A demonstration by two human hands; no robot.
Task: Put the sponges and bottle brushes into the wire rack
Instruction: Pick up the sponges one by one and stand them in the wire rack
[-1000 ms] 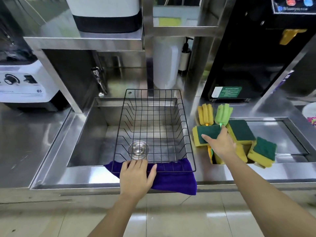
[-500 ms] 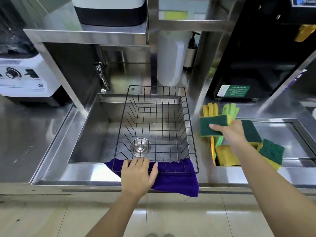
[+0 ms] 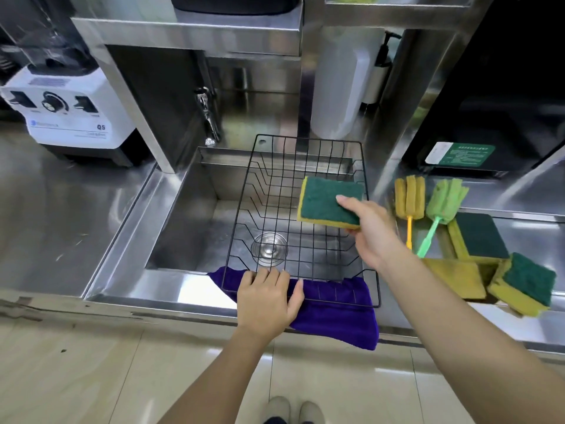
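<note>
A black wire rack [image 3: 244,206] spans the steel sink. My right hand [image 3: 371,232] grips a green-and-yellow sponge [image 3: 328,201] by its right end, holding it in the air over the rack's right side. My left hand [image 3: 269,296] lies flat on the rack's front edge and the purple cloth [image 3: 339,316] under it. To the right on the counter lie a yellow bottle brush [image 3: 409,198], a green bottle brush [image 3: 444,200] and three more sponges: one green side up [image 3: 478,237], one yellow side up [image 3: 457,276], one at the far right [image 3: 524,284].
The sink [image 3: 189,228] has a round drain [image 3: 269,249] under the rack and a tap [image 3: 208,117] at its back left. A white blender base [image 3: 68,114] stands on the left counter. A white bottle [image 3: 342,87] and a black machine [image 3: 504,96] stand behind.
My right hand lifted a sponge off the pile on the right counter and carried it left, over the rack's right side. My left hand stayed on the rack's front edge.
</note>
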